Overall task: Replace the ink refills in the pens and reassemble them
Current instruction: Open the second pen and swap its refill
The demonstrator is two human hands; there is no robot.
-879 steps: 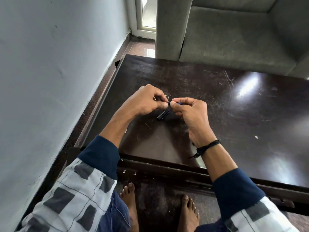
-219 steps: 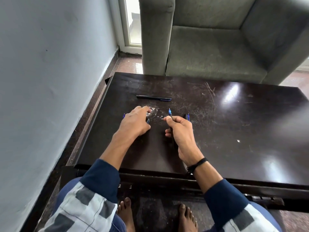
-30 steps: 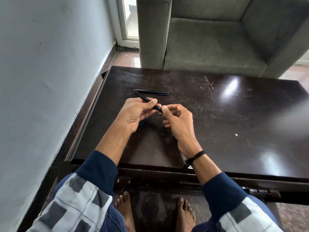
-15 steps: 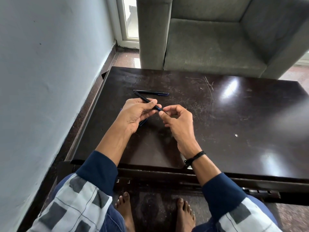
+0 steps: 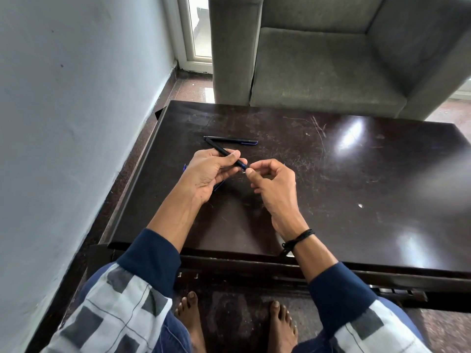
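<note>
The left hand grips a dark pen, the right hand pinches its tip; print unreadable.

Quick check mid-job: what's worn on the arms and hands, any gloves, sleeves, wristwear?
No gloves: left hand and right hand are bare. The left sleeve and right sleeve end in navy cuffs partway up the forearm, above them white cloth printed with grey squares. A black cord bracelet circles the right wrist; the left wrist wears nothing.

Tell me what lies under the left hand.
Thin blue refill ends poke out beneath the left hand, which grips a black pen; the hand covers the rest.
</note>
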